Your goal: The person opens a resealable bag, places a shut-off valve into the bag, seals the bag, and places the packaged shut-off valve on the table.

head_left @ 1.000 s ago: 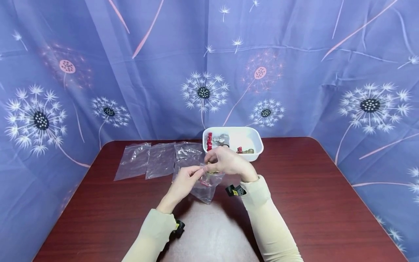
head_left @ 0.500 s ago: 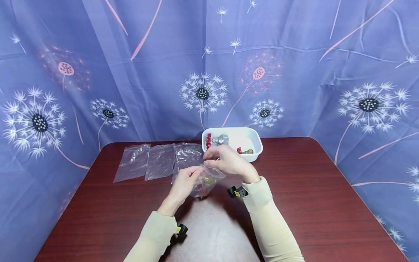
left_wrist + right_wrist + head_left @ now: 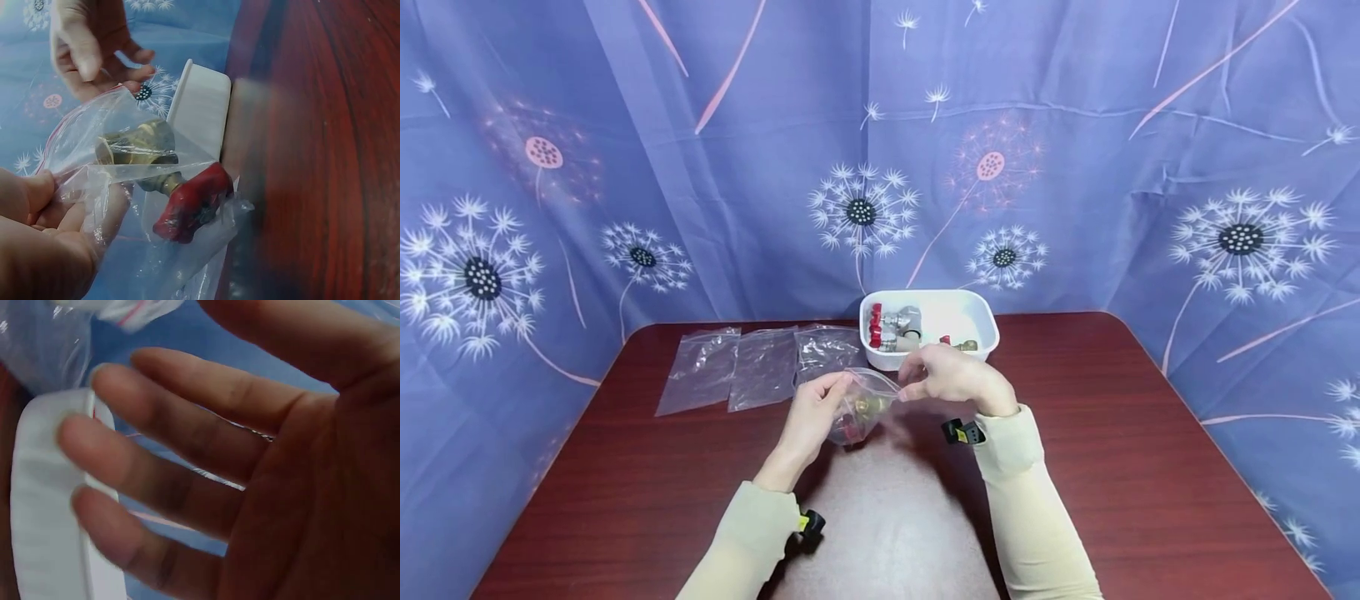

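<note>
My left hand (image 3: 808, 417) pinches the top edge of a clear zip bag (image 3: 868, 385) between thumb and fingers, holding it above the table. Inside hangs a brass valve (image 3: 140, 150) with a red handle (image 3: 194, 203), the handle lower than the body. The bag's mouth gapes in the head view. My right hand (image 3: 951, 379) is at the bag's right corner, a fingertip touching or very near its edge. In the right wrist view its fingers (image 3: 144, 469) are spread and gently bent, with nothing held among them.
Behind the hands stands a white tray (image 3: 988, 333) with red-handled valves (image 3: 895, 325) at its left and a small brass valve (image 3: 964, 344) at its front right. Several clear zip bags (image 3: 700, 371) lie left on the dark red table (image 3: 1112, 467). A blue patterned curtain (image 3: 1075, 167) hangs behind.
My right hand has moved right, away from my left. The valve now hangs lower in the bag, and the bag's mouth has spread wider. My left hand keeps its hold on the edge.
</note>
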`<state>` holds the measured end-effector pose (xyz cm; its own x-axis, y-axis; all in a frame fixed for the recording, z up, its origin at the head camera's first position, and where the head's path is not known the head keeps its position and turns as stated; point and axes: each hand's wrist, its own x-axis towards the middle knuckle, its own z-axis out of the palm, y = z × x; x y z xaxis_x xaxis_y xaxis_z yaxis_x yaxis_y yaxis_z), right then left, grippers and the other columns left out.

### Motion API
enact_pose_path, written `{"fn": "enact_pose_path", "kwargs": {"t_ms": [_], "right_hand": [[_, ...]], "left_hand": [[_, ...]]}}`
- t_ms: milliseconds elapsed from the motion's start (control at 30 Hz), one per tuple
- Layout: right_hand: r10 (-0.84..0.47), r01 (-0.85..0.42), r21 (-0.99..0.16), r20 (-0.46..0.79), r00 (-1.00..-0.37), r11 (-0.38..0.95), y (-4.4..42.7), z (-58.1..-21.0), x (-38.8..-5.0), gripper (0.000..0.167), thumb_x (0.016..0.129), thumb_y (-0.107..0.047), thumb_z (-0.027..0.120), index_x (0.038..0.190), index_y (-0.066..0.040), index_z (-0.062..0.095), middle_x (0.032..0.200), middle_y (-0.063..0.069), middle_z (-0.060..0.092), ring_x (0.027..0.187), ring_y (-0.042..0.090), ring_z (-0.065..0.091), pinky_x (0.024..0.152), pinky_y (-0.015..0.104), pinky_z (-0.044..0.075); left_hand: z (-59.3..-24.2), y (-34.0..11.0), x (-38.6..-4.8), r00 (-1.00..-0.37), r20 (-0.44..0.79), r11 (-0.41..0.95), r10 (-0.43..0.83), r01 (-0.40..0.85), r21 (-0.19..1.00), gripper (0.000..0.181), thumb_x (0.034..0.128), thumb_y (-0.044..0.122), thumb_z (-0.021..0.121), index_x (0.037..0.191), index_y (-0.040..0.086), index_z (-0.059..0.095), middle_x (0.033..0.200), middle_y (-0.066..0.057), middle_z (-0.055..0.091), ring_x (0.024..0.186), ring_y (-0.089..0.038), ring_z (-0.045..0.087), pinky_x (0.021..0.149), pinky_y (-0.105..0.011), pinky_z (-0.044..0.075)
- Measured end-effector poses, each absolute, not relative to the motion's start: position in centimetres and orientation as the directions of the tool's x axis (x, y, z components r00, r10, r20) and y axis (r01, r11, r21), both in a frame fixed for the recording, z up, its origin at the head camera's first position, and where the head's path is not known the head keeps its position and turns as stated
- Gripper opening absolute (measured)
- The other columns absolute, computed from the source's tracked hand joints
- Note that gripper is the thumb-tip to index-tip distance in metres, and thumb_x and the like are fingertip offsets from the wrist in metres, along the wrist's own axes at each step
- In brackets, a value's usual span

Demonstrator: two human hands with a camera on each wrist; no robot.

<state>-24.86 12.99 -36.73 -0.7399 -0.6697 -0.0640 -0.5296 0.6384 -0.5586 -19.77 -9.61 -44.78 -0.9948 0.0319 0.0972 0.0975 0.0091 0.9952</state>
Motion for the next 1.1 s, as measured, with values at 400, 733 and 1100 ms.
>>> {"fn": "enact_pose_path", "kwargs": {"t_ms": [400, 733, 1100], "right_hand": [[-0.718, -0.527, -0.666, -0.019, -0.696, 0.528, 12.1, -38.3, -25.9, 0.004, 0.087, -0.015, 0.074, 0.086, -0.015, 0.078, 0.079, -0.005, 0.072, 0.072, 0.005, 0.059, 0.068, 0.026, 0.050], [-0.699, -0.539, -0.650, 0.018, -0.715, 0.535, 12.5, -37.8, -25.9, 0.009, 0.089, -0.018, 0.073, 0.082, -0.019, 0.078, 0.076, -0.006, 0.070, 0.070, 0.007, 0.055, 0.065, 0.027, 0.047], [-0.714, -0.508, -0.720, 0.025, -0.700, 0.473, 14.0, -37.7, -26.0, 0.015, 0.091, -0.021, 0.071, 0.082, -0.012, 0.077, 0.076, -0.003, 0.070, 0.074, 0.010, 0.063, 0.068, 0.028, 0.050]], "left_hand": [[-44.6, -10.3, -20.0, -0.996, 0.083, -0.127, 0.007, 0.082, 0.989, 0.029, 0.1031, 0.017, 0.051, 0.110, -0.007, 0.067, 0.105, -0.016, 0.070, 0.093, -0.017, 0.067, 0.082, -0.033, 0.055], [-45.1, -10.7, -20.0, -0.998, 0.049, -0.113, 0.032, 0.045, 0.993, 0.027, 0.1028, 0.016, 0.052, 0.112, -0.005, 0.066, 0.102, -0.014, 0.071, 0.087, -0.015, 0.067, 0.078, -0.029, 0.054], [-45.4, -10.8, -20.3, -0.991, 0.045, -0.144, 0.126, 0.026, 0.989, 0.029, 0.1039, 0.017, 0.050, 0.110, -0.008, 0.064, 0.098, -0.017, 0.070, 0.093, -0.025, 0.069, 0.083, -0.039, 0.055]]}}
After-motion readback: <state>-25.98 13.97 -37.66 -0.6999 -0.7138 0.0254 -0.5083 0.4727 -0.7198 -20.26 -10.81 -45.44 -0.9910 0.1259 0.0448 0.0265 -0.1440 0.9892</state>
